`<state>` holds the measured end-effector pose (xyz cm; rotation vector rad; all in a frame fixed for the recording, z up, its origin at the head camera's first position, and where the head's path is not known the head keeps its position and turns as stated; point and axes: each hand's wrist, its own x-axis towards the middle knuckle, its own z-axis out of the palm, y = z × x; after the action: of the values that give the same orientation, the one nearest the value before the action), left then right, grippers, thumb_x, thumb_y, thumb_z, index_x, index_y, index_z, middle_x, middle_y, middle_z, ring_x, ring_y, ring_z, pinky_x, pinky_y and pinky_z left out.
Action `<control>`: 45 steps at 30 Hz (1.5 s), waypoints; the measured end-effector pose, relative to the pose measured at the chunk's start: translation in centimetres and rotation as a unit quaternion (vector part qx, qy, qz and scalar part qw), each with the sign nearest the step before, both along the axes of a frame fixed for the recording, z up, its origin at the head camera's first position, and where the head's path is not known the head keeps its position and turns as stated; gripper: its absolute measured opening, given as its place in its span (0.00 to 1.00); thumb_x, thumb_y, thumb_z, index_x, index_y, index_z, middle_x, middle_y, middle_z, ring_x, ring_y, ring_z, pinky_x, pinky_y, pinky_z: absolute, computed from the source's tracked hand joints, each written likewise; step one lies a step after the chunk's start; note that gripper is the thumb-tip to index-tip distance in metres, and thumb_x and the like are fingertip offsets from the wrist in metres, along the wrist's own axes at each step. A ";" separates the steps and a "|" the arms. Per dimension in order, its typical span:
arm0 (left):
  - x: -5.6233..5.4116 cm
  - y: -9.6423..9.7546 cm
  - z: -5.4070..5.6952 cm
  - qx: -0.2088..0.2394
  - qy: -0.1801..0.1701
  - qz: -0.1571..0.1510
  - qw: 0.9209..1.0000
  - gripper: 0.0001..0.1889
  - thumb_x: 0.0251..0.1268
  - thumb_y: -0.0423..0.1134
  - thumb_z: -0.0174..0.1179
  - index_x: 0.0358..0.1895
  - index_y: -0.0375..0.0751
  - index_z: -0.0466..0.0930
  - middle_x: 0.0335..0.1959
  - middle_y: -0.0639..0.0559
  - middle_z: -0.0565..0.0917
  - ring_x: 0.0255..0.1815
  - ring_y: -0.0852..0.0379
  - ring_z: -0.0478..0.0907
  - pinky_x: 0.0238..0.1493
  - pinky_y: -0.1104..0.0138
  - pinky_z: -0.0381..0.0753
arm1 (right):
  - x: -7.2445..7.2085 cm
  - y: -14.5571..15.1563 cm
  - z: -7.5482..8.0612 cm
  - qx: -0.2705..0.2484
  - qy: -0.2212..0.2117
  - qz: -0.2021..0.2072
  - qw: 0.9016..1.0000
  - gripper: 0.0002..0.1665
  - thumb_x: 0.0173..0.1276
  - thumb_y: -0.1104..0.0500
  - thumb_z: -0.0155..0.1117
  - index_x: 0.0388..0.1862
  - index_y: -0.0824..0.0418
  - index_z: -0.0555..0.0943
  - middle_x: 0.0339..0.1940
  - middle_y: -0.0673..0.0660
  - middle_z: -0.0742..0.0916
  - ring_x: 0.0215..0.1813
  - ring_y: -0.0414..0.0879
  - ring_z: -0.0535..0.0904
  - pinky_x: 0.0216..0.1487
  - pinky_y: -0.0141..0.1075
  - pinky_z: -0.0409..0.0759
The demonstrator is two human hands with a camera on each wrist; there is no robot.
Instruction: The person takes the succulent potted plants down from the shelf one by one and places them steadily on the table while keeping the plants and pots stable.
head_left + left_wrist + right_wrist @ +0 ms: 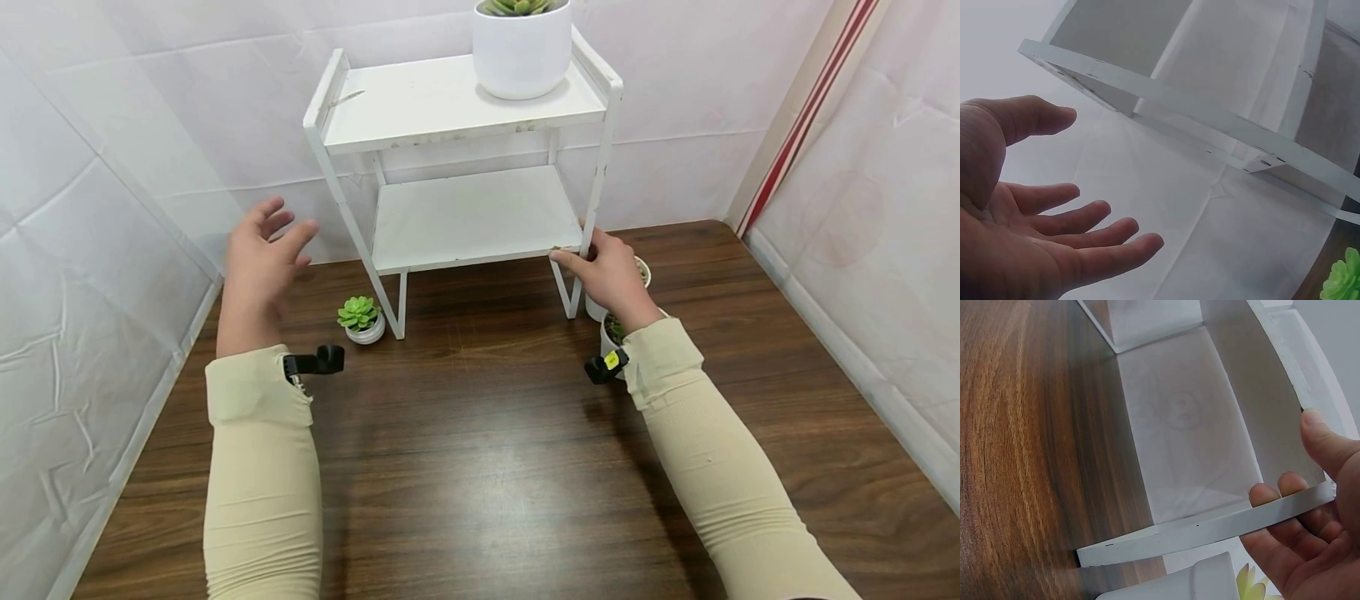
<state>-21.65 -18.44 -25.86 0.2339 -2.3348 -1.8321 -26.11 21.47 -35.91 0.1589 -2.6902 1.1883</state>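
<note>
A white two-tier shelf rack (480,212) stands on the wooden table against the back wall. My right hand (611,271) grips its front right leg at the lower shelf; in the right wrist view the thumb lies on the shelf edge and the fingers curl around the frame (1210,529). To the left of the rack my left hand (262,262) hangs in the air, its fingers spread and apart from the frame (1166,94). On the top shelf, at the right, sits a white pot (522,50) with a succulent.
A small potted green succulent (360,318) stands by the rack's left leg. Two white pots are partly hidden behind my right hand and wrist, one of them a white pot (609,337) with a dark plant. White sheeting (112,167) covers the walls around the wooden table (465,467).
</note>
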 end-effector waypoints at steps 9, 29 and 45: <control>0.3 0.1 1.1 0.014 0.021 0.011 1.000 0.37 0.65 0.47 0.62 0.75 0.55 0.56 0.76 0.49 0.60 0.72 0.50 0.64 0.68 0.53 0.70 | 0.1 0.0 0.0 -0.003 -0.003 0.002 1.000 0.40 0.64 0.33 0.62 0.62 0.61 0.75 0.38 0.63 0.87 0.39 0.53 0.83 0.40 0.45 0.79; 0.6 0.5 3.2 0.016 0.070 0.027 0.997 0.35 0.65 0.44 0.62 0.74 0.56 0.59 0.74 0.50 0.65 0.72 0.55 0.64 0.70 0.55 0.67 | 0.0 0.0 -0.1 -0.010 -0.009 0.002 1.000 0.35 0.64 0.33 0.62 0.54 0.60 0.77 0.38 0.64 0.89 0.40 0.53 0.86 0.42 0.46 0.80; 0.7 1.1 4.7 0.043 0.101 0.041 0.993 0.35 0.63 0.42 0.64 0.72 0.57 0.62 0.72 0.51 0.67 0.70 0.55 0.65 0.70 0.57 0.67 | 0.1 0.1 -0.1 -0.011 -0.013 0.004 1.000 0.34 0.64 0.33 0.62 0.50 0.61 0.78 0.38 0.65 0.89 0.41 0.54 0.85 0.43 0.47 0.79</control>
<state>-20.99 -17.34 -21.12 0.1443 -2.0837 -1.8280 -26.04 21.53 -36.00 0.1518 -2.6989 1.2307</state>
